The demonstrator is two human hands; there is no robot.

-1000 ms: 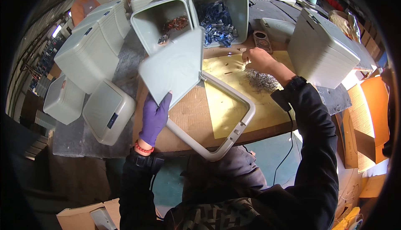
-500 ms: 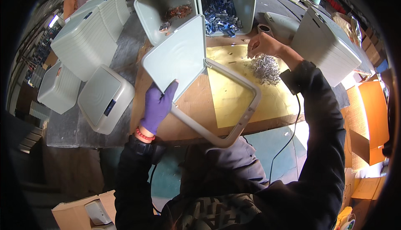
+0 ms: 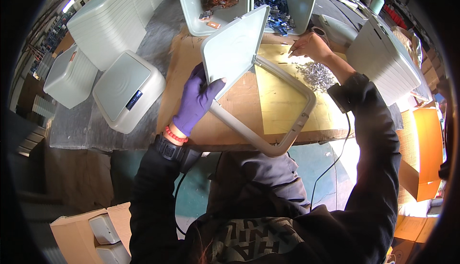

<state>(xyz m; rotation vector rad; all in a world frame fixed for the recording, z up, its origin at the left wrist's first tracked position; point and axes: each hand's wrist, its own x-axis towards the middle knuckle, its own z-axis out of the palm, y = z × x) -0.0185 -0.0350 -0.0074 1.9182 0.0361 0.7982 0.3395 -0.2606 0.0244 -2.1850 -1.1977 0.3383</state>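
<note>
My left hand point(image 3: 195, 102), in a purple glove, is closed on the lower corner of a pale grey-green lid panel point(image 3: 235, 48). The thumb lies on its face. The panel stands tilted up, joined at its far end to a grey rectangular rim frame point(image 3: 249, 137), which reaches over the table's front edge. My bare right hand point(image 3: 314, 48) hovers at the far side of a pile of small shiny metal pieces point(image 3: 317, 74) on a yellow sheet point(image 3: 278, 115). Its fingers are pinched together, pointing left; anything between them is too small to make out.
Two pale bins stand at the back: the left bin point(image 3: 191, 17) has orange-brown pieces, the right bin point(image 3: 309, 12) blue ones. Stacked lids point(image 3: 105, 31) and a finished-looking lid point(image 3: 127, 89) lie left; another stack point(image 3: 383, 58) stands right. Cables hang from both wrists.
The whole view has shifted, with the table appearing higher and further right. The lid panel is turned more edge-on. My right hand's fingertips extend further left beyond the pile.
</note>
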